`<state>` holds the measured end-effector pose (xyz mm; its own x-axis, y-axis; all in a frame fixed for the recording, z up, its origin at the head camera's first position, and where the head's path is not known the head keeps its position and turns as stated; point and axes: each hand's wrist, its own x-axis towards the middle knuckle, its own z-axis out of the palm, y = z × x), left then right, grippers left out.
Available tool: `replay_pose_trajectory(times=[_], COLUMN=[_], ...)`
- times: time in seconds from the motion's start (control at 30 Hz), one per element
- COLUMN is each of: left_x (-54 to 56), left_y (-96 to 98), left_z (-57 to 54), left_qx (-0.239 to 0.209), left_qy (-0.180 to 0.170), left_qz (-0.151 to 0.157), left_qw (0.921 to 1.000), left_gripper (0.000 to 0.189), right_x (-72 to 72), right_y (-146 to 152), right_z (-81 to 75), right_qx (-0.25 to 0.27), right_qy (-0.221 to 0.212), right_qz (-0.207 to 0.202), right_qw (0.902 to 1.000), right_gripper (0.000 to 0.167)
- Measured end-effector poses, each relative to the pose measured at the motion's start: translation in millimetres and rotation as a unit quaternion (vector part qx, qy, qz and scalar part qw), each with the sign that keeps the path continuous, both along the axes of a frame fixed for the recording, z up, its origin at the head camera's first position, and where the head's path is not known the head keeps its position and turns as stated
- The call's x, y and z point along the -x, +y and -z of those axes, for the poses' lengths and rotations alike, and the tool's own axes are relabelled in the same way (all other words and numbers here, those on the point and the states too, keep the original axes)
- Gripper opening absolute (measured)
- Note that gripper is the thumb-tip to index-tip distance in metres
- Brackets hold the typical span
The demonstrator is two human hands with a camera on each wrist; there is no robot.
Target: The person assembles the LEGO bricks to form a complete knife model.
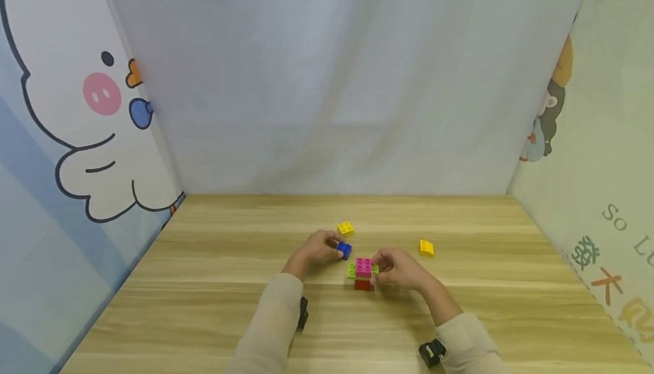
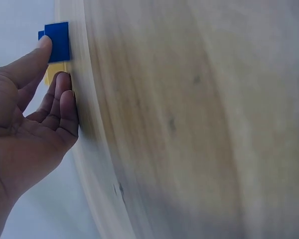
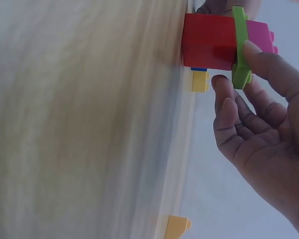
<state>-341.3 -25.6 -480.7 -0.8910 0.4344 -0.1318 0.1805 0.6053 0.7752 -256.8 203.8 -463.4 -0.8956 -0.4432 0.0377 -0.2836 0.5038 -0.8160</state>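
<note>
Between thumb and fingers, my left hand (image 1: 317, 247) pinches a small blue building brick (image 1: 344, 250); the left wrist view shows the thumb on the brick (image 2: 60, 42) close to the tabletop. My right hand (image 1: 402, 270) grips a small stack at its right side, with the thumb on its green plate (image 3: 241, 59). That plate lies across a red brick (image 3: 209, 41), and a pink brick (image 1: 364, 266) sits on top of it. The stack is upright on the table, right of and nearer than the blue brick.
A yellow brick (image 1: 345, 228) lies beyond the left hand on the wooden table (image 1: 204, 283). Another yellow piece, with a sloped side (image 1: 426, 248), lies to the right, past the right hand. Cloth curtains (image 1: 286, 107) stand behind and at both sides.
</note>
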Motion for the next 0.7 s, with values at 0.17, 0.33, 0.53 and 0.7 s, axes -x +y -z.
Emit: replay_pose_trajectory(times=[0.17,0.33,0.53,0.7], left_x=[-1.2,0.4,0.8,-3.5], left_y=[-0.7,-2.2,-3.7,-8.7], left_z=[-2.2,-6.0,-7.6,-7.3], left_qx=[-0.012,-0.024,-0.028,-0.053], left_qy=[0.009,0.016,0.034,0.061], left_qz=[0.009,0.017,0.032,0.039], left_qw=[0.9998,0.9994,0.9985,0.9959], left_gripper=[0.022,0.026,0.026,0.027], right_x=[0.3,1.6,-0.5,-3.0], right_y=[0.3,0.2,1.3,0.5], right_z=[0.3,-0.5,-0.2,-0.3], right_qx=[0.0,0.008,0.008,0.008], right_qy=[0.004,-0.001,0.001,0.002], right_qz=[0.004,0.004,0.007,0.008], right_qw=[1.0,1.0,0.9999,0.9999], right_gripper=[0.03,0.03,0.03,0.029])
